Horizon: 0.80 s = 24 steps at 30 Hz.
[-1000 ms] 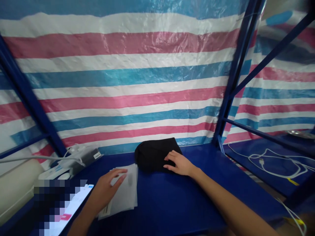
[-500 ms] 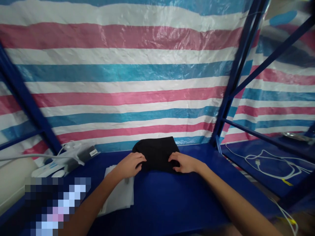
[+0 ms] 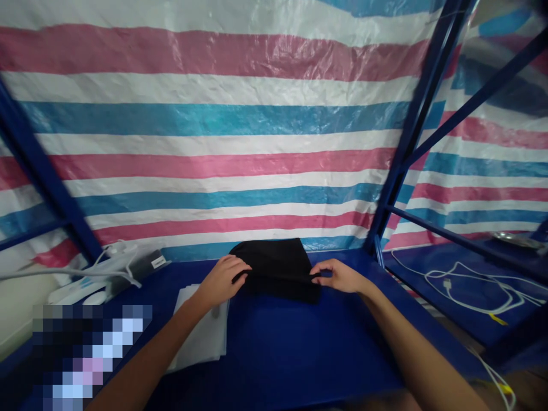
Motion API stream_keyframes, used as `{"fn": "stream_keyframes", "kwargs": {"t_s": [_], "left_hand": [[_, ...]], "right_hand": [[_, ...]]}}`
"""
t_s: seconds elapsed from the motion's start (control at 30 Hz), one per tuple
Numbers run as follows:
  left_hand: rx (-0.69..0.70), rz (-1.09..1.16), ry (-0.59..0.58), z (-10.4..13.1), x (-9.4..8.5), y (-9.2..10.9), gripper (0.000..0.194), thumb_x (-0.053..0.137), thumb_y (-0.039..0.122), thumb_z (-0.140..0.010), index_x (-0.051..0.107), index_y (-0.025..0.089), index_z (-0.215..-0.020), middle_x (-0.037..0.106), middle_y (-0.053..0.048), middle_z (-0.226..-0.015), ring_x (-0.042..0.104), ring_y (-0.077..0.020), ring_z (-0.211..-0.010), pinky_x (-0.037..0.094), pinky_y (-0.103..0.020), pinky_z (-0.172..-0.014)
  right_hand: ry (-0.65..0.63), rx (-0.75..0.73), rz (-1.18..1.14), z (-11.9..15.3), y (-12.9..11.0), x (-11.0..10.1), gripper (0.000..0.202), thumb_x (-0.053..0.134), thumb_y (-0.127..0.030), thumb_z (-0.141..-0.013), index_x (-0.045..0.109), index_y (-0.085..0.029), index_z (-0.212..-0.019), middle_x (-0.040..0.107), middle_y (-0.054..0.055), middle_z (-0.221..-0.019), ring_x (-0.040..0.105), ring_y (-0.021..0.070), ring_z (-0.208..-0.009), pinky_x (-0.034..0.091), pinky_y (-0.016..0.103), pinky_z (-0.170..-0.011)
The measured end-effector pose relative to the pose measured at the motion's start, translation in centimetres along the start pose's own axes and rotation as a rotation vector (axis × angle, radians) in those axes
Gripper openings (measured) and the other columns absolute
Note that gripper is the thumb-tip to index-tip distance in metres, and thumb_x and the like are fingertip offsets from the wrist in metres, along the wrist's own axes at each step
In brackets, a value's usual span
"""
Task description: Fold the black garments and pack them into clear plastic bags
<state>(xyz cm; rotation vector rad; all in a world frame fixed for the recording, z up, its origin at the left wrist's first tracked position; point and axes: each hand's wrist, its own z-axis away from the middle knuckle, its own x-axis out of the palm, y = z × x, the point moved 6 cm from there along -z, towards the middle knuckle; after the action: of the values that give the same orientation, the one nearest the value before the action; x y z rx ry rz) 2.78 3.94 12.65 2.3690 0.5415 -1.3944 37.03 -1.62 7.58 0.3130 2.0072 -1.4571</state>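
A folded piece of black cloth [image 3: 274, 260] lies at the back of the blue tabletop [image 3: 274, 354], close to the striped sheet. My left hand [image 3: 225, 279] pinches its near left edge between thumb and fingers. At the right edge, my right hand [image 3: 338, 275] grips a fold of the same cloth with thumb and forefinger. Between the two hands the fold is slightly raised, and a lower layer hangs in front of it. What kind of garment or bag it is, I cannot make out.
White papers [image 3: 205, 337] lie partly under my left forearm. White power strips and cables [image 3: 96, 279] crowd the left side. Blue metal posts [image 3: 400, 154] frame the table. Past the right one, a coiled white cable [image 3: 475, 291] rests on another blue surface. A striped plastic sheet [image 3: 240, 171] hangs behind.
My right hand has moved right, to the cloth's right edge, and now pinches it. The cloth's front fold is lifted, with the lower layer showing beneath. My left hand has shifted slightly left.
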Motion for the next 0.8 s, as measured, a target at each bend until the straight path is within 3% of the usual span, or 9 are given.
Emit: {"fn": "stream_keyframes", "kwargs": {"t_s": [0.1, 0.2, 0.3, 0.37, 0.43, 0.5, 0.57, 0.67, 0.8], "left_hand": [[-0.010, 0.088, -0.084, 1.7, -1.2, 2.4, 0.027, 0.053, 0.028, -0.104, 0.074, 0.025, -0.120, 0.075, -0.007, -0.123, 0.066, -0.0252, -0.122, 0.040, -0.047, -0.119], [-0.098, 0.268, -0.258, 3.5, -1.9, 4.5, 0.028, 0.055, 0.036, -0.106, 0.074, 0.030, -0.126, 0.075, -0.005, -0.121, 0.071, -0.0217, -0.108, 0.054, -0.034, -0.097], [-0.220, 0.447, -0.311, 3.6, -2.3, 4.5, 0.034, 0.063, 0.048, -0.102, 0.073, 0.032, -0.129, 0.077, -0.004, -0.120, 0.072, -0.0225, -0.104, 0.056, -0.031, -0.089], [-0.311, 0.523, -0.266, 2.4, -2.2, 3.0, 0.039, 0.065, 0.053, -0.099, 0.072, 0.031, -0.131, 0.077, -0.004, -0.124, 0.073, -0.0246, -0.109, 0.056, -0.033, -0.093], [-0.376, 0.525, -0.217, 0.7, -1.6, 0.9, 0.043, 0.064, 0.055, -0.098, 0.071, 0.029, -0.131, 0.077, -0.004, -0.124, 0.073, -0.0259, -0.109, 0.055, -0.035, -0.094], [-0.392, 0.420, -0.177, -1.3, -0.9, -1.1, 0.042, 0.062, 0.054, -0.097, 0.072, 0.027, -0.128, 0.079, -0.005, -0.119, 0.074, -0.0268, -0.106, 0.055, -0.036, -0.092], [-0.384, 0.265, -0.154, -3.1, 0.1, -2.6, 0.038, 0.060, 0.049, -0.098, 0.073, 0.025, -0.124, 0.079, -0.007, -0.120, 0.073, -0.0282, -0.108, 0.054, -0.037, -0.095], [-0.403, 0.087, -0.160, -4.5, 1.8, -4.1, 0.037, 0.055, 0.041, -0.098, 0.071, 0.022, -0.126, 0.076, -0.011, -0.128, 0.070, -0.0304, -0.118, 0.051, -0.040, -0.102], [-0.449, 0.020, -0.170, -4.4, 3.5, -5.3, 0.044, 0.055, 0.041, -0.095, 0.067, 0.018, -0.130, 0.073, -0.017, -0.129, 0.069, -0.0329, -0.119, 0.050, -0.044, -0.105]], "right_hand": [[-0.175, 0.064, -0.199, 1.2, 0.0, 0.0, 0.034, 0.081, -0.044, -0.089, 0.079, -0.017, -0.110, 0.076, 0.002, -0.083, 0.069, 0.0170, -0.073, 0.053, 0.028, -0.071], [-0.402, 0.100, -0.332, 2.6, -0.6, 0.4, 0.044, 0.085, -0.044, -0.086, 0.076, -0.016, -0.117, 0.073, 0.001, -0.078, 0.071, 0.0162, -0.068, 0.054, 0.026, -0.067], [-0.448, 0.086, -0.412, 2.9, -1.0, 0.1, 0.048, 0.086, -0.045, -0.085, 0.074, -0.015, -0.121, 0.071, 0.001, -0.081, 0.067, 0.0138, -0.063, 0.054, 0.025, -0.062], [-0.296, 0.065, -0.440, 1.9, -0.5, -0.6, 0.047, 0.084, -0.047, -0.087, 0.073, -0.017, -0.123, 0.069, 0.001, -0.083, 0.061, 0.0114, -0.061, 0.052, 0.024, -0.060], [-0.051, 0.057, -0.420, 0.2, 0.9, -1.5, 0.047, 0.081, -0.049, -0.090, 0.071, -0.019, -0.125, 0.067, 0.000, -0.082, 0.055, 0.0106, -0.061, 0.048, 0.022, -0.057], [0.183, 0.070, -0.342, -1.6, 2.9, -1.9, 0.048, 0.078, -0.052, -0.090, 0.070, -0.020, -0.126, 0.067, -0.001, -0.081, 0.055, 0.0116, -0.061, 0.045, 0.022, -0.056], [0.363, 0.073, -0.189, -3.4, 4.7, -1.8, 0.045, 0.078, -0.052, -0.087, 0.071, -0.019, -0.117, 0.067, -0.001, -0.079, 0.060, 0.0150, -0.067, 0.051, 0.026, -0.063], [0.501, 0.083, -0.039, -5.3, 6.7, -1.0, 0.037, 0.076, -0.047, -0.085, 0.072, -0.018, -0.107, 0.069, 0.001, -0.080, 0.066, 0.0188, -0.074, 0.056, 0.032, -0.073], [0.615, 0.088, 0.075, -5.5, 7.5, -0.7, 0.032, 0.075, -0.042, -0.085, 0.071, -0.020, -0.108, 0.072, 0.007, -0.105, 0.067, 0.0203, -0.078, 0.057, 0.040, -0.084]]}}
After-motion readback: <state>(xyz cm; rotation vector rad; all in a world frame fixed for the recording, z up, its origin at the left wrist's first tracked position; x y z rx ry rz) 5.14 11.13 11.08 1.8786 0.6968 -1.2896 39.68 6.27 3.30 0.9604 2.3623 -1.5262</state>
